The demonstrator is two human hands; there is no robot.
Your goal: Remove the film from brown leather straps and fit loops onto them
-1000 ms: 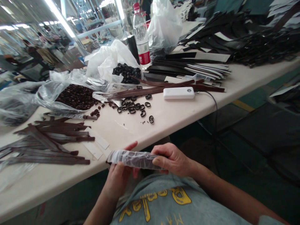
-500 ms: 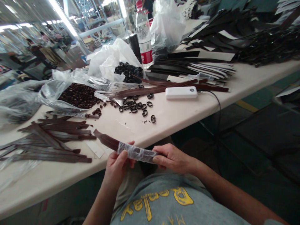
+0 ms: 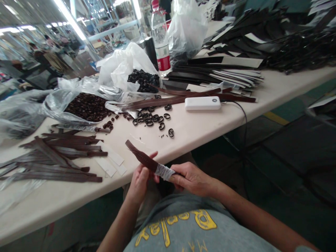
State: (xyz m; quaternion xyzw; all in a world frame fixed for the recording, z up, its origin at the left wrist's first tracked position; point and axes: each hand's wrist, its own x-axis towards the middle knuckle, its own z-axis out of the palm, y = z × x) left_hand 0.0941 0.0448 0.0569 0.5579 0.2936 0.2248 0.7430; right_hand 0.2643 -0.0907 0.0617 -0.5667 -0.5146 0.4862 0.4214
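A brown stitched strap (image 3: 144,158) is held slantwise in front of my body, its free end pointing up and left over the table edge. A bunched translucent plastic sleeve (image 3: 163,172) wraps its lower part. My left hand (image 3: 140,182) pinches the strap just beyond the sleeve, thumb on the near side. My right hand (image 3: 193,178) is closed around the sleeved end, and its fingers hide that tip. More brown straps (image 3: 65,150) lie in a loose pile left of my hands, beside white paper strips (image 3: 112,155).
Black loops (image 3: 154,119) lie scattered on the table (image 3: 202,122). Behind are a plastic bag of small brown pieces (image 3: 88,106), a bag of black pieces (image 3: 144,80), and a bottle (image 3: 160,42). A white power bank (image 3: 202,103) with a cable sits right; black straps (image 3: 204,75) lie behind it.
The plastic sleeve has bunched up toward my right hand, baring more of the strap. My left hand and the strap have shifted right, uncovering more of the white strips.
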